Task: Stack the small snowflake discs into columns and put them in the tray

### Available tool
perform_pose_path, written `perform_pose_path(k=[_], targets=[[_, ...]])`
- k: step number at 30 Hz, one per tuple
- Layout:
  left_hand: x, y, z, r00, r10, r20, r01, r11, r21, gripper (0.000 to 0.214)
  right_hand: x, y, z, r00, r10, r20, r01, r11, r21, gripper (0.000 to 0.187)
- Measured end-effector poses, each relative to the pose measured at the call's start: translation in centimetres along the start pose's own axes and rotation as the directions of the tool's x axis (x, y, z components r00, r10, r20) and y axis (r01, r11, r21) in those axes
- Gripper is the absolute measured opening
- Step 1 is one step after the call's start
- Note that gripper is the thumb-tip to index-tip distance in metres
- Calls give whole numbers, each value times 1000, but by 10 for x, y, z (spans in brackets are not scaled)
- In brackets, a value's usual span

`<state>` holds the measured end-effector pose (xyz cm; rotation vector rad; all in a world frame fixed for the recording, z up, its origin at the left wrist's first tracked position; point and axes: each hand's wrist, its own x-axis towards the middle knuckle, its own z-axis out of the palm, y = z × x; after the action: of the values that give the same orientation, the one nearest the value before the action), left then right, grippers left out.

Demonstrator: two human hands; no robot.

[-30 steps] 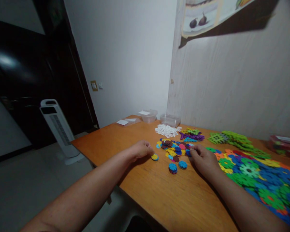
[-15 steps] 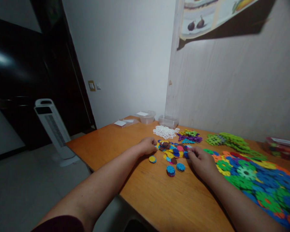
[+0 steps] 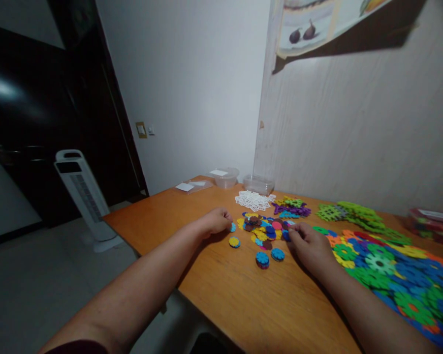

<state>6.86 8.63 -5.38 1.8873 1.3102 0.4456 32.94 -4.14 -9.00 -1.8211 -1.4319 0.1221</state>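
Observation:
A loose pile of small flower-shaped plastic discs (image 3: 261,236), in yellow, blue, brown and pink, lies on the wooden table (image 3: 221,290). My left hand (image 3: 217,221) is left of the pile, its fingers closed on a light blue disc (image 3: 233,227). At the pile's right edge my right hand (image 3: 305,239) pinches a dark blue disc (image 3: 286,235) between thumb and fingertips. In front of the pile sit a yellow-topped disc stack (image 3: 234,242) and two blue-topped stacks, the nearer stack (image 3: 262,259) being taller.
White lattice pieces (image 3: 254,200) lie behind the pile, near a round clear tub (image 3: 226,178) and a rectangular clear container (image 3: 258,185). Purple and green pieces (image 3: 291,209) are close by. Large colourful flower pieces (image 3: 402,275) cover the table's right side.
My left hand has drawn away from the pile to the left, with a light blue disc in its fingers. My right hand stays at the pile's right edge.

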Motion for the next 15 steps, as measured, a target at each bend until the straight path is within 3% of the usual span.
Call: perform_pose_path(k=[3,9,15], targets=[[-3,-6,-6,999,-9,36,8,999,36,17,0,0,-1,1000,0,7,0,1000,-2,28],[4,-10,-4,995,76,-61,-70,992,109,9,0,0,-1,1000,23,9,-23,999,-26,27],[27,7,8,980,192,-46,-190,980,51,22,0,-1,-2,1000,22,19,-22,999,-25,27]])
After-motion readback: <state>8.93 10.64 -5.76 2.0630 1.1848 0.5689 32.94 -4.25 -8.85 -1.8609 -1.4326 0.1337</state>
